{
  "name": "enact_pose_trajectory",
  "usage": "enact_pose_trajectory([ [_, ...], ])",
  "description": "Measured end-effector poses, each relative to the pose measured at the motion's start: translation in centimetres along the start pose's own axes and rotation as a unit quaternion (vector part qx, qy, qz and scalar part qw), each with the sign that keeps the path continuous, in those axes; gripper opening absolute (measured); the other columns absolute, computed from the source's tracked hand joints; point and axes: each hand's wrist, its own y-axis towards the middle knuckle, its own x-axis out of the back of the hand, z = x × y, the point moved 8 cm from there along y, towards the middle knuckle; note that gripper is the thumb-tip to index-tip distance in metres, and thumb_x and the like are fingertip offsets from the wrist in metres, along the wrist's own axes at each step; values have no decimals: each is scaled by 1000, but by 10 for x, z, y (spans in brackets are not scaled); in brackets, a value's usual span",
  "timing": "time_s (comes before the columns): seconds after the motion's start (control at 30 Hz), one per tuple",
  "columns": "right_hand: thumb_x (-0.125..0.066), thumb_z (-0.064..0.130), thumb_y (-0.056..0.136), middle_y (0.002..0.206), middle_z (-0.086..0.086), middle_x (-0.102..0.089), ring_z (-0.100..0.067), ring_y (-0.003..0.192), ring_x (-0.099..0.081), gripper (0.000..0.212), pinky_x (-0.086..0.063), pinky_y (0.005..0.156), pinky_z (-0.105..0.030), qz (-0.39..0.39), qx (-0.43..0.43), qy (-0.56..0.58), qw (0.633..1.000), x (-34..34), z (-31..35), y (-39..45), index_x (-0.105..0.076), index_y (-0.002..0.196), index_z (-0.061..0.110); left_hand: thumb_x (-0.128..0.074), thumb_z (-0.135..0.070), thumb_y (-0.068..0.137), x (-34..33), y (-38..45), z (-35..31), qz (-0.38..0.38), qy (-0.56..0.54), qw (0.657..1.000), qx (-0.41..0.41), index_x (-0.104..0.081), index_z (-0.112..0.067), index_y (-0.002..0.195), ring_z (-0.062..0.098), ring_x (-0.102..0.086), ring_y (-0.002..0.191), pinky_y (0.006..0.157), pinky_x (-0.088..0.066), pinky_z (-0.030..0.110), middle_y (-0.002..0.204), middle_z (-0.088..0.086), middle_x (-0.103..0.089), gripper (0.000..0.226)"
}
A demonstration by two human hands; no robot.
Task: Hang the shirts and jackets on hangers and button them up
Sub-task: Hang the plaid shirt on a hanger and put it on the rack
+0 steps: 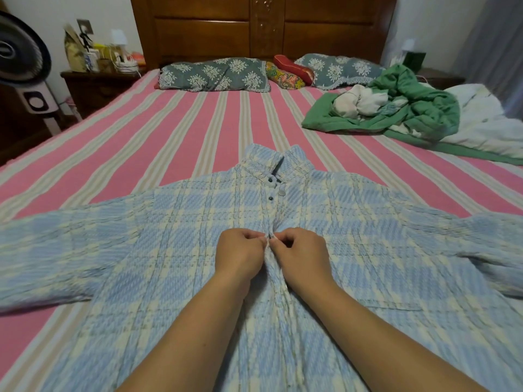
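1. Plaid shirt [175, 236]: pale blue and cream check, laid front-up on the bed with its collar pointing towards the headboard and both sleeves spread out sideways. All places below are given from this shirt.
2. My left hand [240, 256]: at the middle of the shirt's front, fingers curled, pinching the left edge of the placket.
3. My right hand [300, 258]: just beside the left, fingertips nearly touching it, pinching the opposite placket edge. The button or hole between my fingertips is hidden by them.
4. Buttons [270, 198]: two dark ones fastened between the collar and my hands; a pale disc lies just beside them.
5. Bed sheet [175, 123]: pink with cream stripes, under the shirt and running beyond its collar.
6. Green jacket [424, 108]: crumpled heap beyond the shirt's right shoulder, well apart, with white cloth bundled on top.
7. Pillows [215, 73]: two grey floral ones beyond the collar, against the wooden headboard [263, 26], with a red and yellow cushion [288, 73] between them.
8. Nightstand [99, 83]: far beyond the left sleeve, cluttered with small items.
9. Fan [22, 60]: beyond the left sleeve, beside the nightstand.
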Motion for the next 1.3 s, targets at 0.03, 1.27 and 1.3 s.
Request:
enact_pose_trajectory([
  [0.03,-64,34,96,78,10,-69,-7,72,-63,19,-55,68,-35,-5,1,3,1000,1,0,0,-76,84,24,-68,-14,96,1,0,0,1,-6,1000,5,-74,-16,86,18,-66,83,62,-46,27,87,3,-72,12],
  [1.27,-52,15,96,58,-14,-46,-23,52,-37,39,-32,51,-29,41,-10,-103,994,47,54,85,-41,59,13,-56,-9,92,-5,42,-68,94,385,912,-104,-56,-6,75,25,-51,61,53,-40,29,71,11,-56,17],
  [1.3,-54,15,95,61,-14,-47,-24,55,-39,35,-35,52,-31,51,-12,-96,994,39,55,102,-44,61,13,-55,-6,90,0,55,-84,64,375,917,-122,-54,-7,71,26,-50,59,52,-40,30,67,11,-54,18],
])
